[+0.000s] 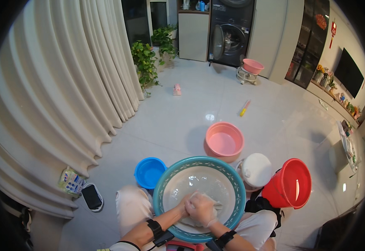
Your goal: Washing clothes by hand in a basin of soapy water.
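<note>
A wide basin (241, 188) with a teal patterned rim and pale inside stands between my knees, with water in it. Both hands are pressed together low inside the basin. My right hand (202, 209) is closed over the front of my left hand (186, 206), which it partly hides. A wet, whitish, thin cloth (218, 205) is bunched in and around them, part of it showing beside my right fingers and below the hands. Its exact kind is hard to make out. Something thin and see-through covers my right wrist.
Around the basin stand a blue basin (149, 172), a pink basin (224, 140), a white lidded bucket (257, 170) and a red bucket (289, 184). Left lie a phone (91, 196) and a soft pack (71, 181) near the curtain (57, 104). A yellow-and-pink stick (244, 108) lies farther off.
</note>
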